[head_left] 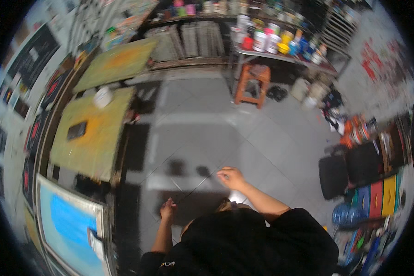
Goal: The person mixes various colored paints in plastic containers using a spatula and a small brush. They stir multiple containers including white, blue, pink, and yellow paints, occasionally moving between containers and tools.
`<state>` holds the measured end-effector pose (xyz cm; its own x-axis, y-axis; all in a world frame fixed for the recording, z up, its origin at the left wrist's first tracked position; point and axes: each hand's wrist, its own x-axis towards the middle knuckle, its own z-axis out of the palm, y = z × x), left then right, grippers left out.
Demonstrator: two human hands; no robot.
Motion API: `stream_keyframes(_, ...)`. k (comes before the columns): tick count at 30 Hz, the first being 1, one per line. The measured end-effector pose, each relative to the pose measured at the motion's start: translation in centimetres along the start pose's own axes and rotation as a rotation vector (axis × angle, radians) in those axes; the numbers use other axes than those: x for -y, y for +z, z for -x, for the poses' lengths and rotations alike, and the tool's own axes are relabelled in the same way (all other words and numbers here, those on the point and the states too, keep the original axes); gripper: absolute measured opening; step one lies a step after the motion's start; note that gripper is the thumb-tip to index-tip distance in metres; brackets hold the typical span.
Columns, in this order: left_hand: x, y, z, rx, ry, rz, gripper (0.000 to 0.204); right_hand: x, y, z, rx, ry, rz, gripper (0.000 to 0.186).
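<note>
My right hand (pixel 231 178) hangs over the grey tiled floor (pixel 202 119) with loosely bent fingers, and I see nothing in it. Lower and to the left is my left hand (pixel 168 209), its fingers slightly apart and holding nothing visible. Nearest to that hand, at the lower left, a framed screen (pixel 69 221) with a blue area lies flat, a small white-and-dark piece (pixel 95 244) on its right side. Beyond it is a yellow-green board (pixel 87 152) bearing a dark flat block (pixel 77 130) and a white tub (pixel 103 97). Neither hand touches any of these.
Another yellow-green board (pixel 115 62) lies farther back. An orange stool (pixel 253 85) stands under a table (pixel 285 57) crowded with paint containers. On the right are a black chair (pixel 333 175), coloured drawers (pixel 375 198) and a blue water bottle (pixel 347 214). Bags (pixel 308 89) line the right wall.
</note>
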<state>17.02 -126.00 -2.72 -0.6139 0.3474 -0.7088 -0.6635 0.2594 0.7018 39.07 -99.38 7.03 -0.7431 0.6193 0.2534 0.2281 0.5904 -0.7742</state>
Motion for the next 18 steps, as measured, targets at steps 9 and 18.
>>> stream_keyframes(9, 3.8, 11.0, -17.7, 0.081, -0.118, -1.445, 0.062, -16.3, -15.6, 9.3, -0.302, 0.528, 0.194, 0.015)
stream_keyframes(18, -1.6, 47.3, -27.3, 0.526, 0.293, -1.948, 0.056, -28.9, -29.0, 5.0, -0.22, 1.076, 0.338, 0.013)
